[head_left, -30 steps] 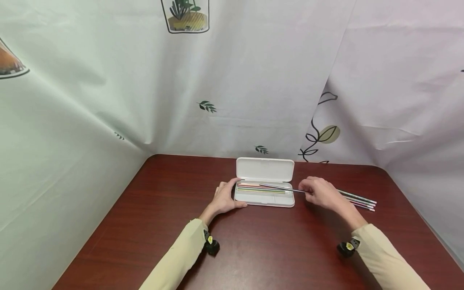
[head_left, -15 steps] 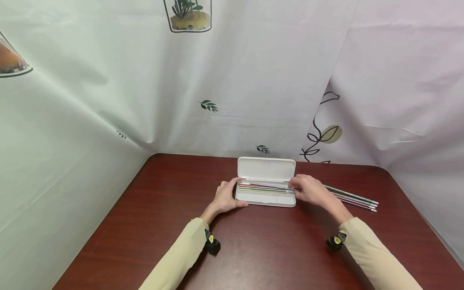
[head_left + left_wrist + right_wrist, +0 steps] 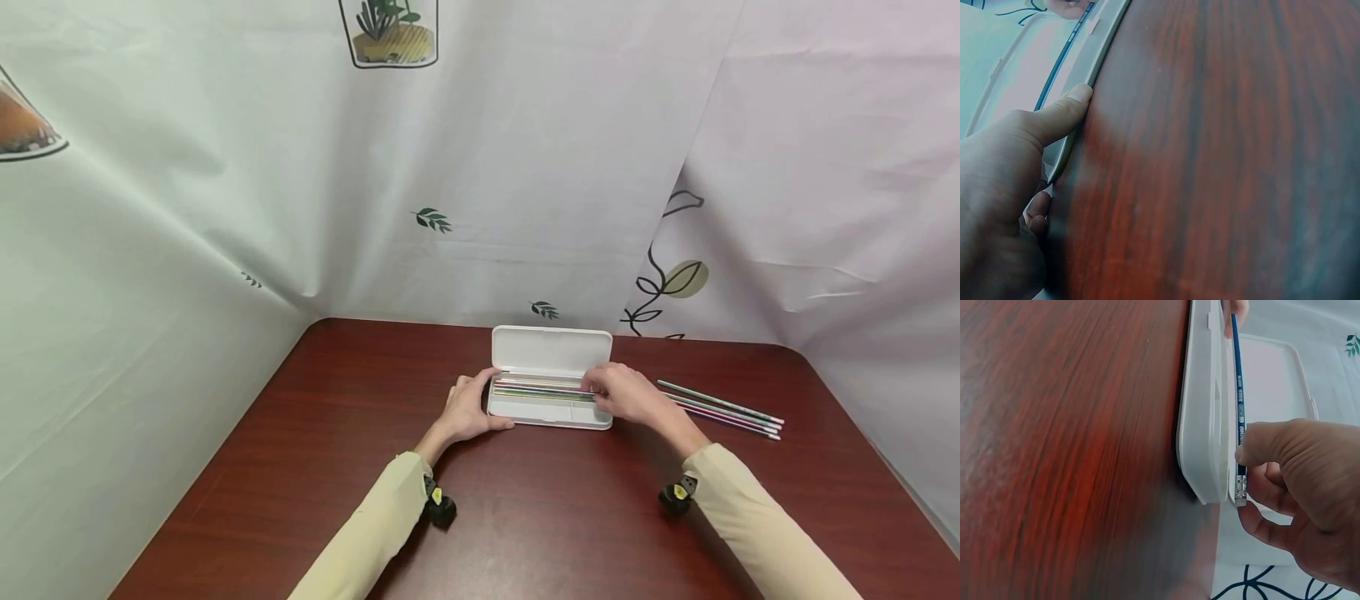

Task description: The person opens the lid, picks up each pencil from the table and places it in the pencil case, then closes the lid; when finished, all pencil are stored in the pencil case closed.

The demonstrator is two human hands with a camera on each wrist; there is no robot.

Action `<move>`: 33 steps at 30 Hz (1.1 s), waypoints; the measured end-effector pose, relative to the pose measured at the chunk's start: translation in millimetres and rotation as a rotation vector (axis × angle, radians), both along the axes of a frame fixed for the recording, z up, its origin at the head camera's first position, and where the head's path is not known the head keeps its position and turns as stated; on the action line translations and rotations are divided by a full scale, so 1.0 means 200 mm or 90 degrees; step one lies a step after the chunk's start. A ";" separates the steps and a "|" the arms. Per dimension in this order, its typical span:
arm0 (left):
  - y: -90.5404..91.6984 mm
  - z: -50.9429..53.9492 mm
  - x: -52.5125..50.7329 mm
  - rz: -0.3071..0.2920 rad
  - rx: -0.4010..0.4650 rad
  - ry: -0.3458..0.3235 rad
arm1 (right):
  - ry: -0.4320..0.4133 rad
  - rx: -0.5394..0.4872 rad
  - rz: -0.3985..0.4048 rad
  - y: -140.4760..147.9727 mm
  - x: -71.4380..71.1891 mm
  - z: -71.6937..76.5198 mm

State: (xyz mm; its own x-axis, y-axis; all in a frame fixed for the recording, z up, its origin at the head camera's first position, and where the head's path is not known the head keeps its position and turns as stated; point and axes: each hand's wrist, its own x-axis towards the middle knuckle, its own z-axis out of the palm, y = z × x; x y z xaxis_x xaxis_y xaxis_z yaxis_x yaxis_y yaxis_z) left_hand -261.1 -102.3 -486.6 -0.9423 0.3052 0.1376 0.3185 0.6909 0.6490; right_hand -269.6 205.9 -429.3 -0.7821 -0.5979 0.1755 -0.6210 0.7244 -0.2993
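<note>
Blue pencil (image 3: 1239,387) is pinched btwn my R thumb & fingers, over the R end of the white case (image 3: 543,411); its silver band & eraser (image 3: 1240,502) sit right by those fingertips, the rest runs off twd my L hand (image 3: 467,411). Can't tell if its underside touches the case floor. My R hand (image 3: 626,393) is curled in close, thumb pressed on the barrel just above the band. L hand grips the case's L end: thumb over the near edge, index at the far corner, other fingers partly hidden. Btwn both hands, a row of pencils (image 3: 534,394) lies lengthwise in the case, on the side away from my L thumb. Lid (image 3: 551,348) stands raised just beyond my fingers, its R corner close behind my R knuckles. Past my R hand, on its outer side, a few loose pencils (image 3: 723,412) lie slanted together on the dk red-brown table (image 3: 555,517), white ends pointing away from my fingers. Pale sleeves (image 3: 367,521) & blk wrist cams (image 3: 442,510) are back behind both hands; the printed cloth (image 3: 525,167) hangs well beyond my fingertips.
</note>
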 end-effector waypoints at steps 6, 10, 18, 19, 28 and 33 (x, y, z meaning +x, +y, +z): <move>0.00 0.00 0.00 0.003 0.001 0.000 | -0.007 0.013 0.008 -0.03 -0.01 0.00; 0.00 -0.01 -0.01 0.002 0.002 0.001 | 0.003 0.015 0.021 -0.05 -0.02 -0.01; 0.00 -0.01 0.00 0.003 0.006 0.000 | 0.011 0.008 0.038 -0.07 -0.03 -0.01; 0.00 -0.01 0.00 0.003 0.006 0.000 | 0.011 0.007 0.040 -0.07 -0.03 -0.01; 0.00 -0.01 0.00 0.007 0.002 0.000 | 0.019 0.017 0.051 -0.09 -0.03 -0.03; 0.00 -0.01 0.00 0.007 0.001 0.005 | 0.020 0.015 0.052 -0.09 -0.04 -0.03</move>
